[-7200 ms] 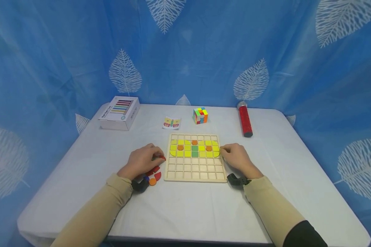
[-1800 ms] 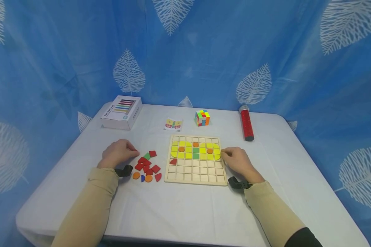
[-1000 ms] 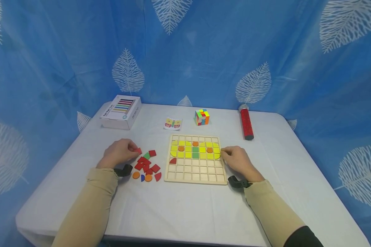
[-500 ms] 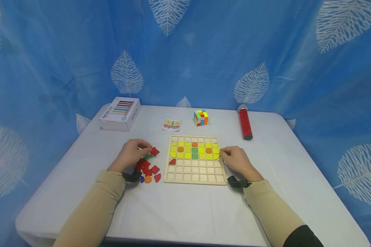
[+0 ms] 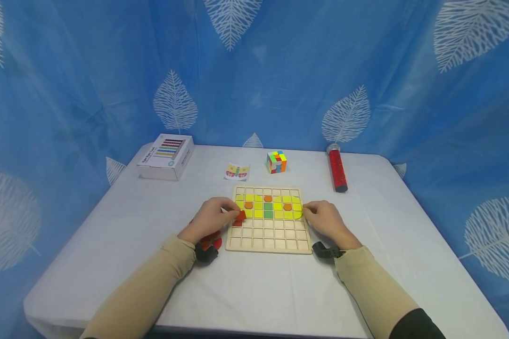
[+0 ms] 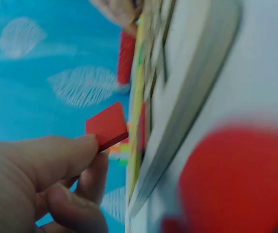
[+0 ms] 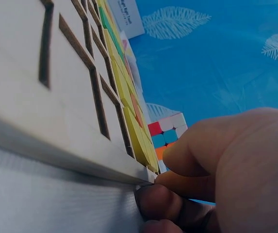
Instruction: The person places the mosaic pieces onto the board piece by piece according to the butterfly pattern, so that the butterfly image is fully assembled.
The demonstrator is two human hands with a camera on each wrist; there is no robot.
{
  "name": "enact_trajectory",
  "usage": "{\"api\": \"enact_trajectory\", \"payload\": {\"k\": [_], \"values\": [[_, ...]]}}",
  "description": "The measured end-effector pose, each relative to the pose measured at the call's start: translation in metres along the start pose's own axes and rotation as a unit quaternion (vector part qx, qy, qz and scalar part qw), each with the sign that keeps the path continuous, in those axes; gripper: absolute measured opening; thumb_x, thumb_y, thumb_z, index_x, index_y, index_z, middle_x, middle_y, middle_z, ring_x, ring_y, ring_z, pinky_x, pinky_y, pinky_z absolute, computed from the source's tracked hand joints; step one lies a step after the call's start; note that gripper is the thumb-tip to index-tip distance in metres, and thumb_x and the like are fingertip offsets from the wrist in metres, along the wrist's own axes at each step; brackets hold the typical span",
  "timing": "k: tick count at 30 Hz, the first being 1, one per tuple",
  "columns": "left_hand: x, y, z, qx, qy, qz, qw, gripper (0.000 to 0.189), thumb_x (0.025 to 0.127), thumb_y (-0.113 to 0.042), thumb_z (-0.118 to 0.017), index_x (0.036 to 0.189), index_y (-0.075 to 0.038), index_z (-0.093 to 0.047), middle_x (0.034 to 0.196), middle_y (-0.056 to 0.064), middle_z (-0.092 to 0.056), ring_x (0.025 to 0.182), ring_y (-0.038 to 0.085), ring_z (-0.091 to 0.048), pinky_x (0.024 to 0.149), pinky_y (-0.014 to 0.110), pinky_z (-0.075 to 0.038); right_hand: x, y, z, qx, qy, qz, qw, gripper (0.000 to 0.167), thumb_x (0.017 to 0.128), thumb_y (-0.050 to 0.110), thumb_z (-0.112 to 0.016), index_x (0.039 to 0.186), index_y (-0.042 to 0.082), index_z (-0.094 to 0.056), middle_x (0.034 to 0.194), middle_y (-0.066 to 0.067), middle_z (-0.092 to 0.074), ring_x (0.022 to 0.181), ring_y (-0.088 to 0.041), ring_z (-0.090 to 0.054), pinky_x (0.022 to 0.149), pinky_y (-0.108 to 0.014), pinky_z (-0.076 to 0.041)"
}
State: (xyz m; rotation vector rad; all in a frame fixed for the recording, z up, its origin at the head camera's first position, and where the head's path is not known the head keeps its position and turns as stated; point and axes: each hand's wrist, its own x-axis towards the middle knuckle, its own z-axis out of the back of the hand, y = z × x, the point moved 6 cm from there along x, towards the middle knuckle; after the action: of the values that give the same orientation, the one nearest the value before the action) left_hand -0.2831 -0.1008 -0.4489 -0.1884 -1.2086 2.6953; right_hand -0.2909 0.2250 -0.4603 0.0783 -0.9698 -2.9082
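Note:
My left hand (image 5: 209, 217) pinches a red square tile (image 6: 107, 127) between thumb and fingers, held just above the left side of the wooden grid board (image 5: 263, 244). Below that tile, a red piece (image 5: 237, 224) lies in the board's leftmost column, partly covered. Yellow tiles (image 5: 288, 215), green squares (image 5: 268, 210) and orange discs (image 5: 268, 198) fill the upper rows. With my right hand (image 5: 325, 220) I hold the board's right edge between thumb and fingers, beside a rounded yellow tile (image 7: 139, 141). Loose red pieces (image 5: 217, 243) lie beneath my left hand and wrist, mostly hidden.
Behind the board lie a small butterfly pattern card (image 5: 236, 172) and a puzzle cube (image 5: 276, 162). A white box (image 5: 166, 157) stands at the back left. On the right rests a red tube (image 5: 337, 169) with a silver end. A blue leaf-print curtain (image 5: 254, 94) surrounds the table.
The left hand has picked up the red square tile from the loose pieces and carried it right, over the board. Earlier it placed a red quarter piece there. The right hand stays at the edge.

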Motion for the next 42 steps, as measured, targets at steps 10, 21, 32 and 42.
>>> {"api": "enact_trajectory", "payload": {"k": [10, 21, 32, 42], "values": [[-0.001, -0.015, -0.016, 0.072, 0.000, -0.050, 0.9961, 0.006, 0.094, -0.025, -0.076, 0.099, -0.023, -0.077, 0.098, -0.009, -0.072, 0.086, 0.016, -0.058, 0.073, 0.029, -0.050, 0.000, 0.001, -0.003, 0.000, 0.005, -0.010, 0.9999, 0.040, 0.101, 0.027, -0.058, 0.129, 0.002, -0.070, 0.128, -0.015, -0.072, 0.111, -0.029, -0.063, 0.102, -0.053, -0.049], [-0.002, -0.021, -0.023, 0.180, 0.012, -0.066, 0.9813, 0.013, 0.093, -0.033, -0.077, 0.102, -0.026, -0.082, 0.099, -0.010, -0.069, 0.086, 0.011, -0.057, 0.075, 0.028, -0.050, 0.000, 0.001, -0.003, -0.014, 0.007, -0.007, 0.9998, 0.040, 0.101, 0.026, -0.057, 0.131, 0.002, -0.069, 0.129, -0.015, -0.071, 0.113, -0.030, -0.063, 0.101, -0.052, -0.049], [-0.003, -0.012, -0.015, 0.169, -0.010, -0.043, 0.9847, 0.018, 0.094, -0.037, -0.075, 0.106, -0.025, -0.082, 0.104, -0.006, -0.070, 0.088, 0.015, -0.058, 0.074, 0.030, -0.050, 0.000, 0.000, -0.006, -0.016, 0.016, -0.013, 0.9997, 0.041, 0.101, 0.027, -0.058, 0.131, 0.002, -0.069, 0.130, -0.015, -0.070, 0.114, -0.030, -0.062, 0.102, -0.053, -0.049], [-0.010, 0.027, 0.060, 0.090, -0.130, 0.086, 0.9836, 0.028, 0.100, -0.032, -0.067, 0.121, -0.015, -0.073, 0.126, 0.009, -0.069, 0.107, 0.029, -0.061, 0.093, 0.048, -0.052, 0.000, 0.006, -0.003, -0.035, 0.011, 0.009, 0.9993, 0.041, 0.100, 0.026, -0.056, 0.131, 0.002, -0.069, 0.131, -0.016, -0.070, 0.103, -0.028, -0.061, 0.092, -0.048, -0.050]]}}
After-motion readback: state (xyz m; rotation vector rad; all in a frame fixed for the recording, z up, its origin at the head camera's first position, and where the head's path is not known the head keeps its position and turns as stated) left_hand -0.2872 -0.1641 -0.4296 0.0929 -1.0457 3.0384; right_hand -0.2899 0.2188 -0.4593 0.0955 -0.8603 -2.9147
